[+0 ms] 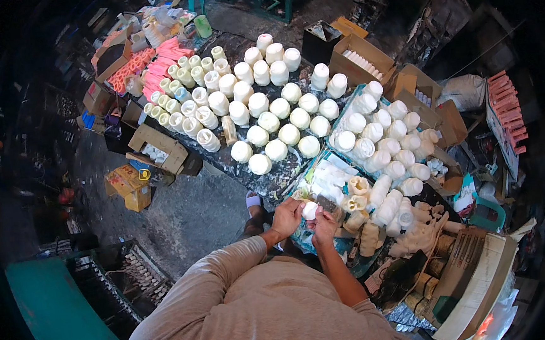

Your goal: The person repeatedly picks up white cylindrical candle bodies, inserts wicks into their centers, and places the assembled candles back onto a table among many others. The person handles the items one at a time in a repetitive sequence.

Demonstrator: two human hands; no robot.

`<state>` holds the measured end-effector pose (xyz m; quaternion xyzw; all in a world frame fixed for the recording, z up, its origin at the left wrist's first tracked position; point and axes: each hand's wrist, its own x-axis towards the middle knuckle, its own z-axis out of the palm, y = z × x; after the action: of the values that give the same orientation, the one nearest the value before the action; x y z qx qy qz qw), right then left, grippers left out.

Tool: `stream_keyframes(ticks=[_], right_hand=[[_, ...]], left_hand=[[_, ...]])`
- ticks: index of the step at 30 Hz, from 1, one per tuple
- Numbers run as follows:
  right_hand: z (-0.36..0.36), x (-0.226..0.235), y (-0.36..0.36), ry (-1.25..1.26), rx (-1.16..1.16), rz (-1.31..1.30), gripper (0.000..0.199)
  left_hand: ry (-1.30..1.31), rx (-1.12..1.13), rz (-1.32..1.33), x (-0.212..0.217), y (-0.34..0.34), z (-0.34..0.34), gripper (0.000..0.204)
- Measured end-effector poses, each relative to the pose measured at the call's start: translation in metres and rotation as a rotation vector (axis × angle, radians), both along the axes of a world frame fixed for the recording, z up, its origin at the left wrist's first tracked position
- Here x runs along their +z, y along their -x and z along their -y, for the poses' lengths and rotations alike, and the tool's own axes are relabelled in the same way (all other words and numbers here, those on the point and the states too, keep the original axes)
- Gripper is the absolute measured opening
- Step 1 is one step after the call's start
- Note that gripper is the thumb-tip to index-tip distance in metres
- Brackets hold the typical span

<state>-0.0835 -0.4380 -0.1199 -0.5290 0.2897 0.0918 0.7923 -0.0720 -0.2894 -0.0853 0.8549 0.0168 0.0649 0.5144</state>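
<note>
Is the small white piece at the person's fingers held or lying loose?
Held: the left hand and right hand have their fingers on opposite sides of the white piece. Whether it also touches anything beneath: cannot tell.

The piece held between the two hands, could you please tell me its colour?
The piece is white; it shows best in the head view.
</note>
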Motion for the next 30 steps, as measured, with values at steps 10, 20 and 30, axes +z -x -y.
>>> stream_keyframes(ticks=[10,20,30], right_hand=[[0.0,-0.023,-0.013,0.419,0.129,-0.193,0.031],[0.018,-0.051,-0.015,0.781,0.241,0.02,0.039],[0.009,0.017,-0.009,0.448,0.611,0.192,0.044]], left_hand=[[-0.311,-0.109,-0.146,-0.032,-0.024,-0.021,0.019],[0.008,-0.095,-0.136,-0.038,-0.011,-0.008,0.034],[0.655,0.2,-0.385,-0.039,0.027,0.003,0.029]])
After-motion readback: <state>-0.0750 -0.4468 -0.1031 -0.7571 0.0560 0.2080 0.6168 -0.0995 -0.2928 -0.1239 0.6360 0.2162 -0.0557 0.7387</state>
